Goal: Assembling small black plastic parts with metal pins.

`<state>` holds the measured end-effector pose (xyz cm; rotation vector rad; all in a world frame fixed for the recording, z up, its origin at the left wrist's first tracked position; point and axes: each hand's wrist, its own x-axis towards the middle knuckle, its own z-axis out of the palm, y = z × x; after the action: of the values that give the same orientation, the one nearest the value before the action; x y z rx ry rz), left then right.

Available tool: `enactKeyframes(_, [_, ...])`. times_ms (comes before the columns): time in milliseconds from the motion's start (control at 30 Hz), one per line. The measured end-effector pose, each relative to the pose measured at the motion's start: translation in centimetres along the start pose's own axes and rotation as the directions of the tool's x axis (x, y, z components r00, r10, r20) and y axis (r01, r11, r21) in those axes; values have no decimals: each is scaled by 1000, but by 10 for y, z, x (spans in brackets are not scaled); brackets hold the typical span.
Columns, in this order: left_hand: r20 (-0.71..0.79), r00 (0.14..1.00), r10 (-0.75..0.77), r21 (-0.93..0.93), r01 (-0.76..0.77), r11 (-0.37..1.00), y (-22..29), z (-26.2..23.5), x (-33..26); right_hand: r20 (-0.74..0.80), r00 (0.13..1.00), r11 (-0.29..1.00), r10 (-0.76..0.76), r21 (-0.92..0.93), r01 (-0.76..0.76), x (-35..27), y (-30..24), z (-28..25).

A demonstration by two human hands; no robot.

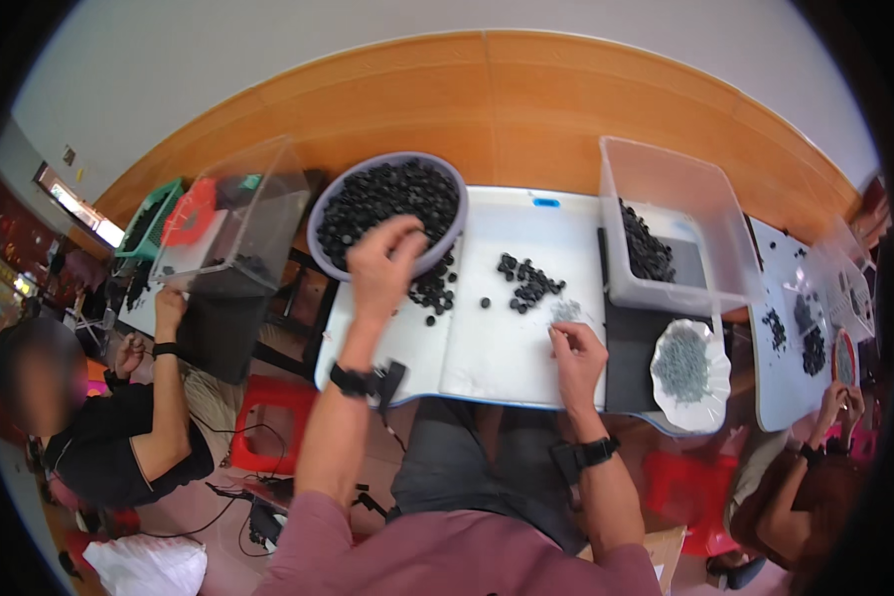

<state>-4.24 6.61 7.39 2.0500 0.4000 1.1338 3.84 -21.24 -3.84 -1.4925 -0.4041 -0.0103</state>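
Sorting step under way. Left hand [385,260] cupped over bowl [320,221] rim, grasping black caps [387,199]. Right hand [574,353] pinches small grey bits [566,312] on white board [507,348]. More caps loose mid-board. Next move needs steady carry from bowl to board, no spill.

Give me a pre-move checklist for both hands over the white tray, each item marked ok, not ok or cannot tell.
1. Left hand at the rim of the bowl of black parts: ok.
2. Left hand holding a part: cannot tell, fingers curl downward.
3. Right hand resting on the tray, beside the small grey pile: ok.
4. Black parts loose on the tray between both hands: ok.
5. White dish of grey pieces next to the right hand: ok.
6. Clear bin upright, partly filled: ok.
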Motion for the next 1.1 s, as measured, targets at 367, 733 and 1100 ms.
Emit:
enactKeyframes(367, [326,904,278,168,-345,924,2,38,-62,-169,985,989,37,147,-12,-1,9,-9])
enactKeyframes(733, [469,883,-18,296,-138,945,-21,76,-87,-258,963,965,77,261,-7,1,8,-7])
enactKeyframes(1100, [373,925,-79,50,65,997,1,97,-131,47,995,962,88,-263,-73,6,-11,-31])
